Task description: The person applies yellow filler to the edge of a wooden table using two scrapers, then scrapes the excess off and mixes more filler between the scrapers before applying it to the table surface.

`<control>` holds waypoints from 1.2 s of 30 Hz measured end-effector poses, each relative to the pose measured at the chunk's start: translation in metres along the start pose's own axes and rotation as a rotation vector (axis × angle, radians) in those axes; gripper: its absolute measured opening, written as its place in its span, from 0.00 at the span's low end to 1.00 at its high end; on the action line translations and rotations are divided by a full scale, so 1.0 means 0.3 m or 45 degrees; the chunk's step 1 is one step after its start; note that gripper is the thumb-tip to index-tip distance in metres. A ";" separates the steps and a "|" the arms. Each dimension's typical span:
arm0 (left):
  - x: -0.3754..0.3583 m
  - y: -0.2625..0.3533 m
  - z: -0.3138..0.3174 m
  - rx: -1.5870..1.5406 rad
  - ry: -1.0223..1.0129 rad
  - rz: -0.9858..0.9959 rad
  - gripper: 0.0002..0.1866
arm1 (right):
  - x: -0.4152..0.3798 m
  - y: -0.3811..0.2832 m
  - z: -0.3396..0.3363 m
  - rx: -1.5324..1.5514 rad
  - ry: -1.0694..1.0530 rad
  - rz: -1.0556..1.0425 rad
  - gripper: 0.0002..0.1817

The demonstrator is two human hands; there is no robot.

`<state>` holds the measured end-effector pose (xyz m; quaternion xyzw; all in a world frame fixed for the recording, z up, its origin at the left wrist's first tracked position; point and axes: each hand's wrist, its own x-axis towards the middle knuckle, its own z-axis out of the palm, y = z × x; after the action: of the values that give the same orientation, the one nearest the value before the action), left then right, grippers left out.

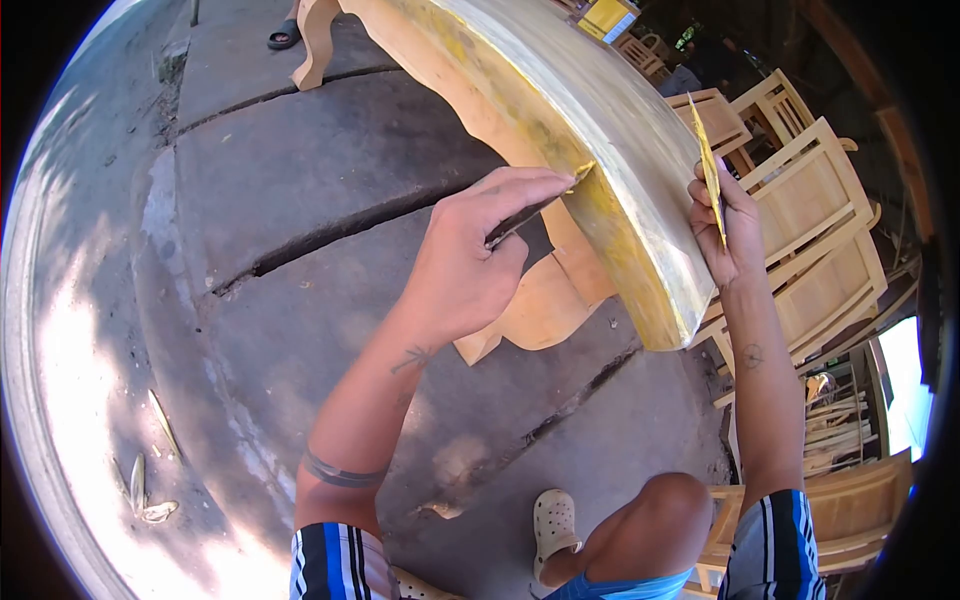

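Note:
A wooden table (640, 130) with a pale, streaked top and a thick edge smeared with yellow filler reaches away from me. My left hand (465, 262) is closed around a thin, dark putty knife (518, 219). Yellow paste sits at the knife's tip, which meets the table's edge. Beside the tabletop, on the right, my right hand (738, 222) grips a thin flat plate (709, 170), seen nearly edge-on and coated with yellow paste. The lower part of that plate lies across the fingers.
Unfinished wooden chairs (815, 210) are stacked close on the right. A curved table leg (318, 45) stands on the cracked concrete floor (330, 150). Below are my bent knee and clog (555, 525). Another person's sandaled foot (284, 36) is at the top left.

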<state>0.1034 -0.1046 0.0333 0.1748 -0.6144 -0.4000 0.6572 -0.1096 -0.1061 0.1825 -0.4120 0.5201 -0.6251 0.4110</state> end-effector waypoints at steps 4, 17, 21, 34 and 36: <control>-0.026 0.016 -0.015 -0.106 -0.009 -0.179 0.29 | 0.008 0.004 -0.012 0.000 -0.027 -0.001 0.12; -0.051 0.080 0.022 -0.314 -0.040 -0.359 0.29 | 0.006 0.001 -0.009 -0.023 -0.022 -0.007 0.11; -0.047 0.083 0.001 -0.413 -0.018 -0.461 0.28 | 0.065 0.003 -0.097 0.070 -0.269 0.029 0.12; -0.054 0.117 0.017 -0.339 -0.076 -0.389 0.28 | 0.006 -0.001 -0.004 -0.008 -0.017 0.001 0.11; -0.054 0.112 0.014 -0.385 -0.030 -0.414 0.28 | 0.003 -0.001 -0.002 -0.003 -0.013 0.002 0.11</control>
<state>0.1111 -0.0707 0.0476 0.1664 -0.5188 -0.5904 0.5955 -0.1104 -0.1066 0.1828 -0.4153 0.5191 -0.6221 0.4135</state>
